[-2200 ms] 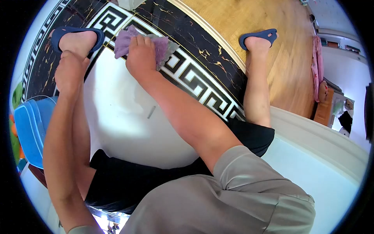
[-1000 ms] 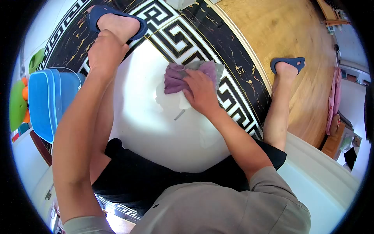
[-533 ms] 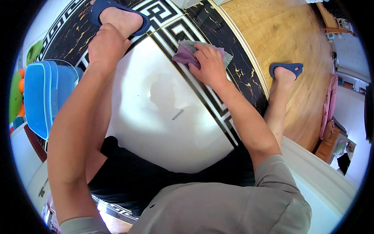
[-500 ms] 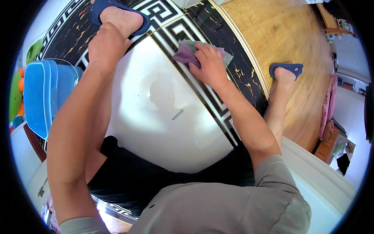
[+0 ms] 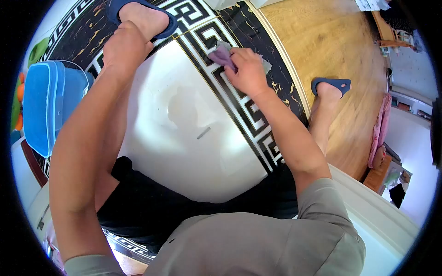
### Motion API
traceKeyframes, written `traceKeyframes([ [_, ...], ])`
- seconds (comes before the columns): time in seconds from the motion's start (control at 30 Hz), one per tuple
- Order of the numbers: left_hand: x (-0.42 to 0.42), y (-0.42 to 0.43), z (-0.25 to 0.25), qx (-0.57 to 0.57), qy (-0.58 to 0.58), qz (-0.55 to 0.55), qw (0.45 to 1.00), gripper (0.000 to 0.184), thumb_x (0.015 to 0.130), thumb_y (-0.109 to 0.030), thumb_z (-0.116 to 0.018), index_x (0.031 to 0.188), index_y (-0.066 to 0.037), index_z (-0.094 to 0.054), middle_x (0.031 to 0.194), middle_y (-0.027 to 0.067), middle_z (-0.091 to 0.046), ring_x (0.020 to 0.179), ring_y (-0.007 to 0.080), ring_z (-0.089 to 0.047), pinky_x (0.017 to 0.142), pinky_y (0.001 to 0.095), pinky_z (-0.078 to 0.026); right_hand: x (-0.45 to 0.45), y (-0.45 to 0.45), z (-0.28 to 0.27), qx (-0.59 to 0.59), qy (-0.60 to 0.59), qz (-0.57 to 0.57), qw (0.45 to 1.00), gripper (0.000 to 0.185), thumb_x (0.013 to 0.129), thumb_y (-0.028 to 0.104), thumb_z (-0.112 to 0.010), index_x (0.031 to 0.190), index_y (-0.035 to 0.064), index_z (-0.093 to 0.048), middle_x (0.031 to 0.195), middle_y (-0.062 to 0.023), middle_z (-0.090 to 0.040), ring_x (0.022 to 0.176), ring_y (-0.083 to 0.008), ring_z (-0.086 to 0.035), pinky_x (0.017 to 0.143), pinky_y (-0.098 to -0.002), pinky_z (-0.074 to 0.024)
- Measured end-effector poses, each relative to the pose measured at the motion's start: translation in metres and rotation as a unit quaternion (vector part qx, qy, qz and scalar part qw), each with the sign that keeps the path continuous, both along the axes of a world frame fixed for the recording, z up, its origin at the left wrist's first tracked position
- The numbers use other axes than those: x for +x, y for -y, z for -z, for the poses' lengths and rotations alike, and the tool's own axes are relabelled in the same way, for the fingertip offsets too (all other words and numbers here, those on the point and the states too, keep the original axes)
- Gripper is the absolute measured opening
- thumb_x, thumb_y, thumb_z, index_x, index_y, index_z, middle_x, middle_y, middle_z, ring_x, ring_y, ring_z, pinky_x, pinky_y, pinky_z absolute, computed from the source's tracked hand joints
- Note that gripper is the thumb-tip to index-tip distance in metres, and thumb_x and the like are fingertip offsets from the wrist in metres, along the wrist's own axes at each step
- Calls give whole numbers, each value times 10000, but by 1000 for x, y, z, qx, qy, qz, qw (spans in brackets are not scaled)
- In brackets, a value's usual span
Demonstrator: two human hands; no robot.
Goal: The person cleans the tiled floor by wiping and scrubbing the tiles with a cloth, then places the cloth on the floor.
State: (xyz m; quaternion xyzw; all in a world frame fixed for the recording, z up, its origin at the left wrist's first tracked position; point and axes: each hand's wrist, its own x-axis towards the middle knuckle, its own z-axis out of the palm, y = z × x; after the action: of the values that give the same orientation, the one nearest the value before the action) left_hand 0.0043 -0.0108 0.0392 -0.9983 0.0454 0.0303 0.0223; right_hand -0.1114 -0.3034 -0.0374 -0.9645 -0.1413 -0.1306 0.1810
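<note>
My right hand (image 5: 248, 71) presses a crumpled purple and grey-green cloth (image 5: 222, 56) onto the patterned black-and-white tile border (image 5: 209, 69). Its fingers curl over the cloth, and part of the cloth is hidden under the palm. At the upper left, my left hand (image 5: 123, 46) is wrapped around my left ankle (image 5: 146, 26), just above a dark blue slipper (image 5: 166, 28). Between my legs lies glossy white floor tile (image 5: 156, 138) with a small grey strip (image 5: 203, 133) on it.
A blue bucket (image 5: 39, 108) stands left of my left arm, with green and orange things beyond it. My right foot, in a blue slipper (image 5: 344, 86), rests on wooden flooring (image 5: 317, 41). A pale raised sill (image 5: 279, 55) separates the wood from the tiles.
The view has shifted slightly, so the floor and bucket appear further left. My right hand has slid a little up and right over the border, with the cloth more bunched. My left hand keeps its hold.
</note>
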Motion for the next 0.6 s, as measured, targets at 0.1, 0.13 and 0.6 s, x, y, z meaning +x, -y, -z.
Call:
traceKeyframes([
  [0.1, 2, 2, -1, 23, 0, 10, 1000, 770, 800, -405, -784, 1217, 169, -485, 1030, 235, -694, 919, 301, -741, 735, 382, -621, -11, -15, -2, -6, -20, -70, 997, 240, 752, 190, -739, 918, 27, -680, 1134, -113, -663, 1071, -328, -600, 924, -462, -478],
  [0.13, 2, 2, -2, 21, -5, 5, 1000, 762, 802, -397, -782, 1218, 169, -485, 1033, 236, -694, 924, 303, -740, 741, 384, -621, -8, -13, -3, -1, -16, -77, 997, 232, 757, 194, -741, 910, 31, -680, 1123, -112, -668, 1085, -326, -603, 924, -460, -477],
  [0.6, 4, 2, -1, -16, -14, -4, 1000, 757, 801, -388, -783, 1243, 151, -486, 1080, 231, -690, 1000, 333, -716, 826, 399, -599, -28, -55, 4, 17, -33, -65, 997, 254, 726, 166, -759, 911, 27, -654, 1141, -156, -652, 1076, -369, -603, 935, -480, -487],
])
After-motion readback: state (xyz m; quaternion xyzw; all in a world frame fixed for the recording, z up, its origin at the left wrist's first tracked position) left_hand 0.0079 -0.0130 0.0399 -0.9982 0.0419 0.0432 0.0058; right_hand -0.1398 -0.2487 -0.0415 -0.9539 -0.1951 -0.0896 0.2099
